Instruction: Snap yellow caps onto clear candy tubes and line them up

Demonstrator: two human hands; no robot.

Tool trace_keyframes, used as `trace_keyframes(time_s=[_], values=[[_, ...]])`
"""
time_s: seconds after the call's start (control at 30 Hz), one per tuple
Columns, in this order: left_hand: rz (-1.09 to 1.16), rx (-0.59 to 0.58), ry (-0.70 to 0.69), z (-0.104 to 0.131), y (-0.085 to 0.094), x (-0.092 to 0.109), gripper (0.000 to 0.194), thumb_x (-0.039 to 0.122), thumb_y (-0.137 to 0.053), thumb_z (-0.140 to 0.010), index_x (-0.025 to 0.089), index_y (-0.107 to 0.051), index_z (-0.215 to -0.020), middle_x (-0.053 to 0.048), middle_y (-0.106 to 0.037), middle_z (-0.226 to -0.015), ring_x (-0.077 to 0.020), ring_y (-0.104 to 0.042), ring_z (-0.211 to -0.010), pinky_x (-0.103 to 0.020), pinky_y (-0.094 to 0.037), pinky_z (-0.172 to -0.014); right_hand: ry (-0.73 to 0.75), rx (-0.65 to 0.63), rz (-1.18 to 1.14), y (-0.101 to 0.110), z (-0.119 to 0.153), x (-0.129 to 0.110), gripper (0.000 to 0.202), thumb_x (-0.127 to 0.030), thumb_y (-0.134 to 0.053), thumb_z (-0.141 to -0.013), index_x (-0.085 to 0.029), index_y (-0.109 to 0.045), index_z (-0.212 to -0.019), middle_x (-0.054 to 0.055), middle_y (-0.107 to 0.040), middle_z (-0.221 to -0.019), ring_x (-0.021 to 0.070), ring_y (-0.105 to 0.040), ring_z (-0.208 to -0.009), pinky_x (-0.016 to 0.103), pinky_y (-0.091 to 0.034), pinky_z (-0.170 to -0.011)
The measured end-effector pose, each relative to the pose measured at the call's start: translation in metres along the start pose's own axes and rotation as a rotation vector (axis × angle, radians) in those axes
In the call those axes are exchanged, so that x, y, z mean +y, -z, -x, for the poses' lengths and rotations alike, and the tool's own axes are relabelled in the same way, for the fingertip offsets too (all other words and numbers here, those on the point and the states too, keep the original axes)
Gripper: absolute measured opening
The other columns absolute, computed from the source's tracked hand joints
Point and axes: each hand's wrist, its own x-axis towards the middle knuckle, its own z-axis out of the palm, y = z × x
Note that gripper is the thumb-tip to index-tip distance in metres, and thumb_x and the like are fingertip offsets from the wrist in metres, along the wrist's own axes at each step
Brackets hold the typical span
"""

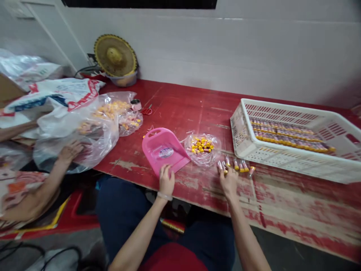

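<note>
A pink dustpan [152, 142] with an oval sticker lies on the red table. My left hand [167, 181] has its fingers closed over the dustpan's near edge. To the right, my right hand [229, 182] is bent down on a row of small clear tubes with yellow caps [241, 165]. Its fingers are curled at the left tubes, and the fingertips are partly hidden. Between the hands, farther back, an open clear plastic bag [205, 161] holds small pink pieces with yellow caps [202, 144].
A white plastic crate [293, 160] with rows of capped tubes [290, 136] stands at the right. On the left, another person's hand [70, 151] reaches at a large clear bag [105, 145]. Red scissors [146, 111], a small cup [135, 105] and a straw hat [114, 56] are farther back.
</note>
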Motion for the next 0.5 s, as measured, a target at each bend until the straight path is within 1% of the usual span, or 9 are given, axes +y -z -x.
trace_keyframes(time_s=[0.07,0.1,0.13,0.2,0.27,0.3,0.37,0.43,0.5], values=[[-0.146,0.037,0.035,-0.030,0.007,-0.009,0.039,0.014,-0.047,-0.085,0.013,-0.054,-0.124,-0.017,-0.047,-0.135,-0.0280,-0.043,-0.130,-0.046,-0.038,-0.108,0.067,-0.017,-0.040,-0.005,0.010,-0.010,0.039,-0.033,-0.040,-0.089,-0.009,-0.063,-0.109,0.018,-0.064,-0.097,0.0287,-0.052,-0.092,0.042,-0.042,-0.086],[-0.222,0.014,0.057,-0.044,0.010,-0.014,0.045,0.012,-0.047,-0.084,0.011,-0.051,-0.128,-0.019,-0.043,-0.139,-0.0299,-0.038,-0.133,-0.047,-0.036,-0.110,0.099,-0.021,-0.057,-0.007,0.014,-0.016,0.037,-0.032,-0.040,-0.089,-0.010,-0.063,-0.108,0.017,-0.064,-0.097,0.0282,-0.052,-0.092,0.042,-0.042,-0.086],[-0.296,-0.029,0.077,-0.057,0.011,-0.018,0.048,0.009,-0.046,-0.082,0.009,-0.049,-0.130,-0.021,-0.042,-0.141,-0.0317,-0.036,-0.135,-0.048,-0.035,-0.110,0.126,-0.021,-0.073,-0.009,0.018,-0.024,0.036,-0.031,-0.040,-0.089,-0.010,-0.063,-0.108,0.016,-0.065,-0.098,0.0279,-0.052,-0.092,0.041,-0.042,-0.086],[-0.428,-0.138,0.103,-0.079,0.011,-0.026,0.048,0.005,-0.043,-0.080,0.006,-0.051,-0.128,-0.023,-0.049,-0.134,-0.0347,-0.036,-0.134,-0.052,-0.036,-0.107,0.161,-0.019,-0.104,-0.012,0.022,-0.039,0.034,-0.029,-0.040,-0.089,-0.012,-0.063,-0.108,0.015,-0.065,-0.101,0.0274,-0.052,-0.096,0.041,-0.042,-0.088],[-0.515,-0.220,0.098,-0.093,0.010,-0.031,0.042,0.005,-0.041,-0.081,0.007,-0.058,-0.120,-0.022,-0.058,-0.121,-0.0360,-0.040,-0.129,-0.052,-0.039,-0.103,0.171,-0.032,-0.109,-0.013,0.021,-0.053,0.034,-0.028,-0.040,-0.090,-0.012,-0.063,-0.110,0.014,-0.065,-0.104,0.0270,-0.052,-0.099,0.041,-0.041,-0.090],[-0.534,-0.238,0.086,-0.096,0.010,-0.032,0.039,0.007,-0.042,-0.082,0.008,-0.060,-0.116,-0.021,-0.060,-0.115,-0.0359,-0.042,-0.127,-0.052,-0.040,-0.101,0.168,-0.054,-0.091,-0.013,0.019,-0.059,0.034,-0.027,-0.040,-0.090,-0.013,-0.062,-0.111,0.014,-0.065,-0.105,0.0270,-0.052,-0.100,0.041,-0.040,-0.091],[-0.512,-0.227,0.045,-0.095,0.011,-0.034,0.033,0.012,-0.045,-0.083,0.010,-0.062,-0.112,-0.019,-0.062,-0.109,-0.0345,-0.046,-0.121,-0.050,-0.041,-0.100,0.142,-0.135,0.002,-0.010,0.014,-0.067,0.033,-0.025,-0.042,-0.089,-0.012,-0.063,-0.112,0.015,-0.065,-0.108,0.0292,-0.051,-0.104,0.043,-0.039,-0.092],[-0.412,-0.177,0.003,-0.083,0.011,-0.032,0.031,0.017,-0.050,-0.083,0.013,-0.062,-0.112,-0.017,-0.063,-0.108,-0.0325,-0.050,-0.115,-0.048,-0.042,-0.100,0.098,-0.227,0.150,-0.006,0.007,-0.074,0.030,-0.024,-0.046,-0.087,-0.012,-0.066,-0.106,0.018,-0.065,-0.107,0.0346,-0.049,-0.109,0.048,-0.035,-0.092],[-0.271,-0.142,-0.028,-0.063,0.009,-0.027,0.031,0.020,-0.053,-0.083,0.015,-0.060,-0.113,-0.015,-0.063,-0.108,-0.0302,-0.055,-0.108,-0.047,-0.044,-0.098,0.061,-0.244,0.265,-0.006,-0.002,-0.082,0.029,-0.023,-0.047,-0.086,-0.011,-0.067,-0.103,0.022,-0.064,-0.109,0.0393,-0.045,-0.114,0.051,-0.031,-0.093]])
